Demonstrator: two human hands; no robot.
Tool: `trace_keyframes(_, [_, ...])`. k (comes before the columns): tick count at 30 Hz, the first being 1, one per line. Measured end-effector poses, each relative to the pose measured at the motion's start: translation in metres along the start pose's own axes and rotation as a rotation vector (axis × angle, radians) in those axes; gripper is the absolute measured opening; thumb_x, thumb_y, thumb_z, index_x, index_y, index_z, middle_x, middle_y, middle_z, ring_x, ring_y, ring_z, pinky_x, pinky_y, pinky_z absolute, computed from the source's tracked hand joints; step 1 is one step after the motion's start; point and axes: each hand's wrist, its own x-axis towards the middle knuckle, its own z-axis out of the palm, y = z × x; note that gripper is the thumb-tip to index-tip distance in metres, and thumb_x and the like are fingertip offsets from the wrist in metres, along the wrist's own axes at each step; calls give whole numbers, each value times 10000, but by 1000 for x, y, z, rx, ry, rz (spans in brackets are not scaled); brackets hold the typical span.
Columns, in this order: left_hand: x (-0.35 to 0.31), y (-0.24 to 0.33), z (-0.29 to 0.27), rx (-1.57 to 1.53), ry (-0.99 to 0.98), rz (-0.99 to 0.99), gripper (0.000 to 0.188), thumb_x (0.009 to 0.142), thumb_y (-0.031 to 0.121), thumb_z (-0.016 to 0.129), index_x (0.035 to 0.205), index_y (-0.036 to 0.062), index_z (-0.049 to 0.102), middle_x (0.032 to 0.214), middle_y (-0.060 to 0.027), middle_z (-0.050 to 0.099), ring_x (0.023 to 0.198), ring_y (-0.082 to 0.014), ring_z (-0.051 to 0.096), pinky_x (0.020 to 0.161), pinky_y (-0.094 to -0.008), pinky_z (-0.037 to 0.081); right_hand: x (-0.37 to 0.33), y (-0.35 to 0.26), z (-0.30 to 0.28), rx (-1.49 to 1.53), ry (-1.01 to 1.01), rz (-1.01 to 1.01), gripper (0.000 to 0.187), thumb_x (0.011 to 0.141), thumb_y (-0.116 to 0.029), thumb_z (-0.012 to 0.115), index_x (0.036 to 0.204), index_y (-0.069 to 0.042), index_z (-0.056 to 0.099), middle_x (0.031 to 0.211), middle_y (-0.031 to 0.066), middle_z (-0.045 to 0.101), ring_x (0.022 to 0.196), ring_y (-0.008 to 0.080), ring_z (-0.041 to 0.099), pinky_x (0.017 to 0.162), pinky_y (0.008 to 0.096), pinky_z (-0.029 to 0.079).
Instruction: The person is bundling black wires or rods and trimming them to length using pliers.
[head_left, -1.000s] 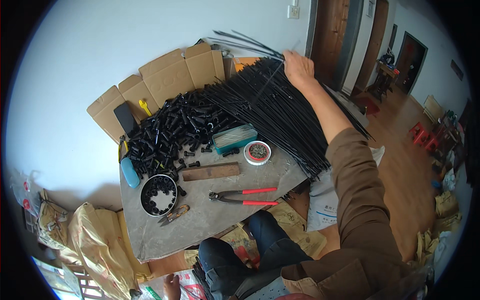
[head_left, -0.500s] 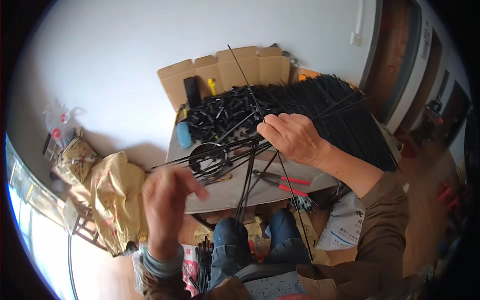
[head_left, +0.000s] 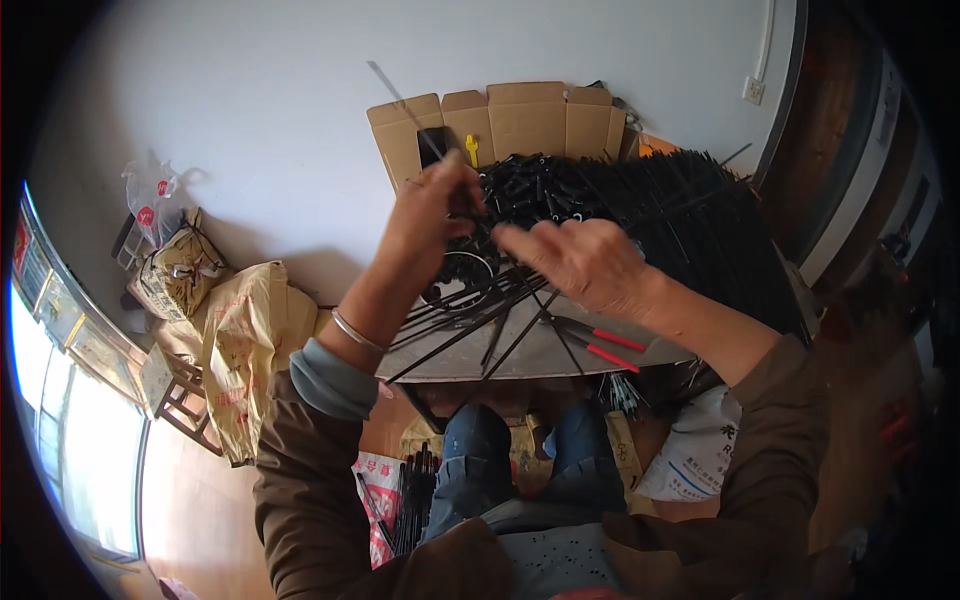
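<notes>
My left hand [head_left: 425, 215] is raised over the table [head_left: 430, 365], its fingers closed near a thin black rod [head_left: 405, 105] that slants up to the left. Motion smears the fingertips and the rod. Close beside it, my right hand [head_left: 590, 262] has its fingers curled, with the index fingertip almost meeting the left hand. What the right fingers hold is hidden. Small dark parts between the hands are too blurred to name. Below them, several loose black rods [head_left: 490, 315] lie crossed near the front edge, by red-handled pliers [head_left: 615, 350].
Behind my hands is a heap of short black plastic pieces [head_left: 535, 188]. A thick stack of black rods [head_left: 705, 235] covers the table's right. Folded cardboard [head_left: 527, 120] stands behind. A yellow sack [head_left: 250, 335] is at left; a white sack [head_left: 692, 450] stands under the right side.
My left hand has moved up and right from the lower left to meet the right hand. The rod's upper end now leans further left. The view has shifted slightly.
</notes>
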Motion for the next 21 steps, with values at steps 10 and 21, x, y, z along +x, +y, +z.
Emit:
trace_keyframes(10, [1,24,-60,-365,254,76,267,944,404,530,905,150,600,773,38,543,788,-133,535,680,-305,398,-30,123,-5,-12,-657,771,178,740,-152,647,719,25,653,674,191,644,666,310,662,570,426,512])
trace_keyframes(21, [8,-51,26,-551,273,-37,253,960,393,500,1054,175,587,779,65,510,738,-91,493,672,-297,371,34,29,31,1557,-589,1185,188,938,-172,510,918,12,543,754,125,647,588,205,645,463,324,524])
